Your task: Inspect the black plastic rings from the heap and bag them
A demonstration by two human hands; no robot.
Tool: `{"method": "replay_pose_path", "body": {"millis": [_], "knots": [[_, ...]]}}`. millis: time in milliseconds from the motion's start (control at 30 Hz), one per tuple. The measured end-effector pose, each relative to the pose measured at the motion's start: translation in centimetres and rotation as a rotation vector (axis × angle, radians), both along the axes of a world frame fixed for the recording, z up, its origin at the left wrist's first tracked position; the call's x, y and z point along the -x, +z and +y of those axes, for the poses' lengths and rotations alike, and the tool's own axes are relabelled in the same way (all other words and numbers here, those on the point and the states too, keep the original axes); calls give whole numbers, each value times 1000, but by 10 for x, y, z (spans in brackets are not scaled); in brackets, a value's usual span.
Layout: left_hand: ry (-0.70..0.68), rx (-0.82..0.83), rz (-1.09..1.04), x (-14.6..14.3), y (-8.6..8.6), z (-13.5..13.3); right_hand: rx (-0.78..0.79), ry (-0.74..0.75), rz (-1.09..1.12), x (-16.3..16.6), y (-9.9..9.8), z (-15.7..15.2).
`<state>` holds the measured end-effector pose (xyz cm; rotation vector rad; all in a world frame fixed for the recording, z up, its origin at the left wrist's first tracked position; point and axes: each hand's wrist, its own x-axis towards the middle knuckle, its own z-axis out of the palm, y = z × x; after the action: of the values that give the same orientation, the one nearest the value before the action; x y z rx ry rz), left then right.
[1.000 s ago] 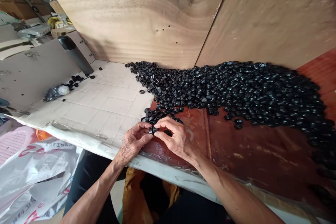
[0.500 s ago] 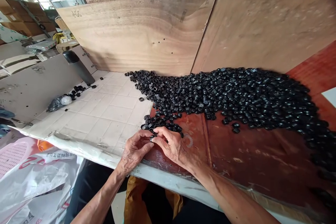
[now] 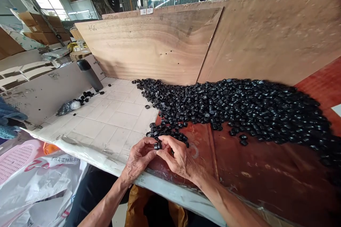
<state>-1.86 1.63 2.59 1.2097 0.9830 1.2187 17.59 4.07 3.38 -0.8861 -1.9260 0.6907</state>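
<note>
A small black plastic ring-shaped cap (image 3: pixel 157 145) sits between the fingertips of both hands, close to the table's front edge. My left hand (image 3: pixel 140 155) pinches it from the left with thumb and forefinger. From the right, the fingers of my right hand (image 3: pixel 176 154) close on the same cap. Just beyond my fingertips lies a small cluster of similar black caps (image 3: pixel 153 130), partly hidden by the hands. Behind it a large heap of black caps (image 3: pixel 229 101) spreads along the wooden board toward the right.
A plywood board (image 3: pixel 149 46) walls off the table's back. On the left stand a dark bottle (image 3: pixel 90 75) and a small plastic bag (image 3: pixel 65 108) beside a few loose black pieces. White plastic sacking (image 3: pixel 53 181) and a pink basket (image 3: pixel 22 159) sit below the left edge.
The view has tilted up, so the scene sits lower in the picture. The hands stay together at the front edge, and the cap between their fingertips now shows more clearly.
</note>
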Motion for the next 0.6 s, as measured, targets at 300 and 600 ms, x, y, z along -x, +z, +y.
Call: {"method": "replay_pose_path", "body": {"millis": [300,600], "knots": [[13,-20,20,1,-3,1,68,-3,-42,-1,2,1],[21,-11,16,3,-7,1,103,38,-35,-3,7,0]]}}
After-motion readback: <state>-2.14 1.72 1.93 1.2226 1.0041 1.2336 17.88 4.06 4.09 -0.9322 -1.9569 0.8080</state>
